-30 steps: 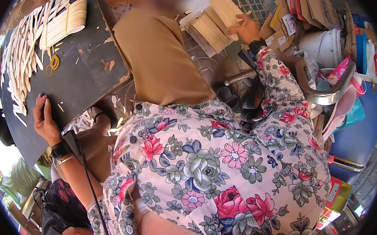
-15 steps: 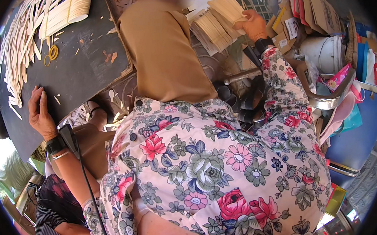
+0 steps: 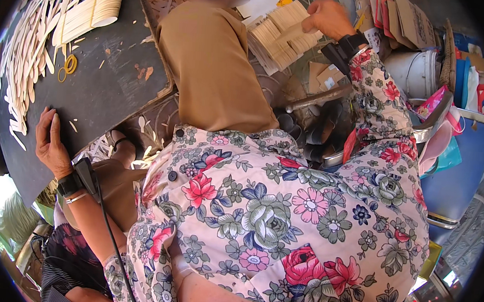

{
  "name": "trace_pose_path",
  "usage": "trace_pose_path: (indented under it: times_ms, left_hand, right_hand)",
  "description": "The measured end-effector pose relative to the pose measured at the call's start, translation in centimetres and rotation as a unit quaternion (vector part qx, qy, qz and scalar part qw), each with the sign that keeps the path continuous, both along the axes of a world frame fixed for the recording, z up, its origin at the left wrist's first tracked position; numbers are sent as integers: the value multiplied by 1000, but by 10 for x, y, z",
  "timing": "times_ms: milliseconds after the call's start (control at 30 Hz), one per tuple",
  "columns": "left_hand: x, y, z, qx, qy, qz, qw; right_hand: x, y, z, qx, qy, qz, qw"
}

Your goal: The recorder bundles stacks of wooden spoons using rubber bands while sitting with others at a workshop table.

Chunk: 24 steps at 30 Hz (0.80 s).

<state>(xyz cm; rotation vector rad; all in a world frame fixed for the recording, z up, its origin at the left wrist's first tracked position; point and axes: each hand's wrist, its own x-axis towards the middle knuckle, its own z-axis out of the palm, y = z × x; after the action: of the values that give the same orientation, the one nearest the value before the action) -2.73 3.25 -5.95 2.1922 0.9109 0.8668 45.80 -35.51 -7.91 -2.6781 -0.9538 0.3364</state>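
Note:
My left hand [image 3: 53, 144] rests on the near edge of a dark board [image 3: 112, 80], fingers stretched out and holding nothing. Beyond it lie a heap of loose flat wooden sticks [image 3: 26, 60] and a banded bundle of round-ended wooden sticks [image 3: 89, 14]. Yellow rubber bands [image 3: 68, 67] sit below that bundle. At the upper right, my right hand [image 3: 331, 20] has its fingers bent and closed at the end of a bundle of wooden sticks [image 3: 287, 35], which lies among other stacked bundles. The fingertips are partly hidden.
Brown-trousered legs [image 3: 209, 64] stand between the board and the stacked bundles. Right of my right arm are flattened cardboard [image 3: 411, 20], a white bucket [image 3: 410, 70] and a blue container [image 3: 457, 160]. A metal chair arm [image 3: 432, 122] and dark sandals [image 3: 322, 123] are near that arm.
My right hand has moved slightly right and up, its fingers more bent. The bundle it held above the stack now lies lower, among the others. My left hand stays on the board.

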Motion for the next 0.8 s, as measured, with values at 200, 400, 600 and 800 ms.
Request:
trace_pose_path:
  times_ms: [200, 400, 600, 800]
  left_hand:
    - [1, -6, 5, 7, -8, 13, 1000]
    - [4, -7, 4, 3, -4, 17, 1000]
    - [5, -10, 9, 3, -6, 20, 1000]
    - [3, -6, 6, -2, -13, 15, 1000]
  right_hand:
    - [-4, 42, -22, -129, 5, 79, 988]
    - [-17, 90, -48, -235, 22, 114, 965]
    - [-20, 110, -64, -220, 0, 127, 967]
    - [-22, 104, -77, -229, -59, 136, 962]
